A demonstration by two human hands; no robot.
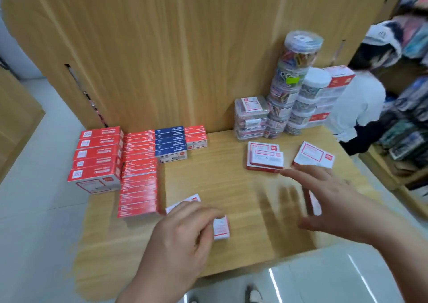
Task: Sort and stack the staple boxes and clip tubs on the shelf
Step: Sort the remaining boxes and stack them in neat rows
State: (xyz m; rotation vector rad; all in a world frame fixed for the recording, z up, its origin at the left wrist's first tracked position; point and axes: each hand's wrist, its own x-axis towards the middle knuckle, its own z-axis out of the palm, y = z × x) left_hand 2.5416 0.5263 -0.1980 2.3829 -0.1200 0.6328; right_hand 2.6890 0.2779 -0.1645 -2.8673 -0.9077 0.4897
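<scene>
Left hand (pixel 180 238) grips a small box (pixel 221 229) well in front of the clip tubs (pixel 291 82), probably bound for the sorted staple boxes (pixel 139 163) left of them, while the right hand (pixel 328 200), spread and empty, reaches toward loose boxes (pixel 265 155) nearer the tubs.

Bare forearms, left hand (pixel 183 231), right hand (pixel 328 200)

The left hand (pixel 185 231), over the front edge of the shelf (pixel 220 182), grips a small box (pixel 221 229) in curled fingers, while the blurred right hand (pixel 328 200) hovers nearer the right edge, fingers straight and spread.
</scene>
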